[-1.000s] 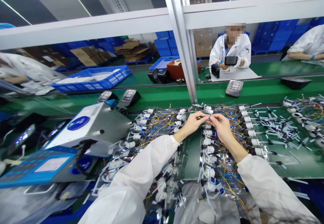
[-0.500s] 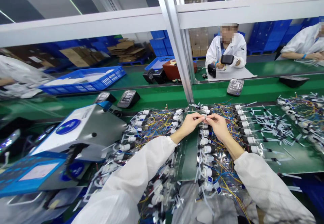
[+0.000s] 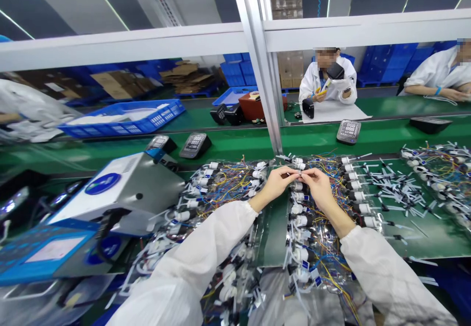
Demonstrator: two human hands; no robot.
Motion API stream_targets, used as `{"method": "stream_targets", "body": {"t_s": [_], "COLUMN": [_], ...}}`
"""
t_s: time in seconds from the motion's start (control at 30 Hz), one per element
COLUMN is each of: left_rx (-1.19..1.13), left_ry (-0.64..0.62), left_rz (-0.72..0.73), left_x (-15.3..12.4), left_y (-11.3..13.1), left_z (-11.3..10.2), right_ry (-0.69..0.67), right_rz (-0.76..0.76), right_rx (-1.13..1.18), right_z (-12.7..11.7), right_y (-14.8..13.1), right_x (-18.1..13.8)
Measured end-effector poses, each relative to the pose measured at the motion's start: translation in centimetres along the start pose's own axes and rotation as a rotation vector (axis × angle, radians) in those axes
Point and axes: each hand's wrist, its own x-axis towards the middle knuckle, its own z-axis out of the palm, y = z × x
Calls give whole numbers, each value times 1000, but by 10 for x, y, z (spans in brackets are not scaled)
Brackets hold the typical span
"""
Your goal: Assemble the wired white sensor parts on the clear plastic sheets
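Observation:
My left hand (image 3: 278, 182) and my right hand (image 3: 317, 184) meet fingertip to fingertip, both pinched. Whatever small whitish piece sits between the fingers is too small to name. Under and around them runs a row of small white-and-black motor-like parts (image 3: 302, 220) with wires and thin pale tubes, laid on clear plastic. A second group of the same wired parts (image 3: 206, 181) lies to the left of my hands. Right of my right wrist is a pile of short pale tubes with black fittings (image 3: 399, 186).
On the left stands a grey-and-white machine with a blue screen panel (image 3: 59, 250). Monitors with digit displays (image 3: 349, 132) rest on the green conveyor behind a metal post (image 3: 259, 66). A blue tray (image 3: 125, 117) lies beyond. Co-workers in white (image 3: 327, 83) sit opposite.
My view has tilted up slightly, so the scene sits a little lower. My hands stay pinched together at the same spot. The co-worker opposite has raised the black device.

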Motion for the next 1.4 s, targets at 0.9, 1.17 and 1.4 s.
{"method": "stream_targets", "body": {"t_s": [0.9, 1.17, 1.4], "left_rx": [-309, -252, -391], "left_ry": [364, 404, 436], "left_rz": [-641, -477, -133], "left_x": [52, 53, 51], "left_y": [-38, -14, 66], "left_z": [10, 19, -6], "right_ry": [-240, 250, 422], "right_rz": [-233, -257, -280], "right_rx": [-492, -277, -239], "right_z": [-37, -50, -63], "right_y": [-39, -24, -20], "right_x": [7, 20, 29]}}
